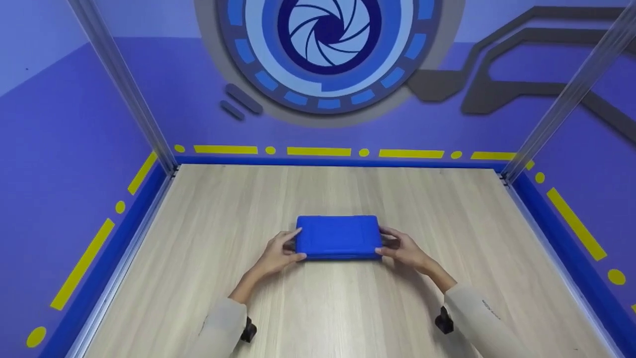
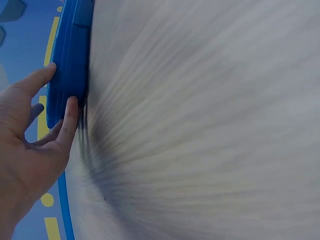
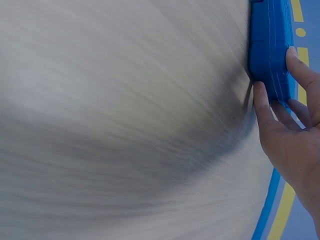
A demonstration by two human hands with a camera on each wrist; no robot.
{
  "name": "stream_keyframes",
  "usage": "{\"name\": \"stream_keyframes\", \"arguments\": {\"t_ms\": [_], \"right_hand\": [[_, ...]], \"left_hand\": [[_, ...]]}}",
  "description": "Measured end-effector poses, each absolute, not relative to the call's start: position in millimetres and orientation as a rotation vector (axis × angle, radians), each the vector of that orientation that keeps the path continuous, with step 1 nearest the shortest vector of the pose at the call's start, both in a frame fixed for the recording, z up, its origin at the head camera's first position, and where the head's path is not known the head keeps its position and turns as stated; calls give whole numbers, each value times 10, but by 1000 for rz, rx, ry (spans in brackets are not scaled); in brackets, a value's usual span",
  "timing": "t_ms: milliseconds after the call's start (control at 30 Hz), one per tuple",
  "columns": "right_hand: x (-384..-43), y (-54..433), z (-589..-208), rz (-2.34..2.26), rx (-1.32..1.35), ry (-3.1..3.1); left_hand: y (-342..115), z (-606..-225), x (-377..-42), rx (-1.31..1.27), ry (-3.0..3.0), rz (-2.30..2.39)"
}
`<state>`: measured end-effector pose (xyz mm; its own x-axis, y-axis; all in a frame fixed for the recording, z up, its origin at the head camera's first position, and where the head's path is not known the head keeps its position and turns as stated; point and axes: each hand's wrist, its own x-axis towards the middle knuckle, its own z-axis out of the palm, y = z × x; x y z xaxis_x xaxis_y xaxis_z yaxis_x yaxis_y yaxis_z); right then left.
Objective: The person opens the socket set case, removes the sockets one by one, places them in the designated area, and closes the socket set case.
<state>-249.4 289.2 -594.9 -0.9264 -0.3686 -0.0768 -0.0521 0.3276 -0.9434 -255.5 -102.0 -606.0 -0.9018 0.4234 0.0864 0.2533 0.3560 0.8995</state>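
Observation:
A blue rectangular case (image 1: 339, 235), like a hard plastic box with a closed lid, lies flat near the middle of the table, its long side facing me. At its left end my left hand (image 1: 274, 253) grips it, thumb near the front corner and a finger on top. My right hand (image 1: 407, 249) holds the opposite end in much the same way. The left wrist view shows fingertips against the end of the case (image 2: 72, 60), with a seam running along its side. In the right wrist view, fingers also touch its end and edge. The remaining fingers are partly hidden behind the ends.
The wood-grain table (image 1: 338, 308) is bounded by blue-purple walls (image 1: 164, 89) with yellow markings. Metal posts (image 1: 124, 84) rise at both back corners. Small black devices (image 1: 248, 330) sit at the wrists, beside light sleeves (image 1: 218, 325).

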Motion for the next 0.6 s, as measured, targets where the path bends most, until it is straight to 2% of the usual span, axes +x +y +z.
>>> {"name": "stream_keyframes", "arguments": {"t_ms": [600], "right_hand": [[-2517, 2850, -5929, -1524, -526, 2419]], "left_hand": [[-900, -6026, -2833, 656, 2510, 1323]]}}
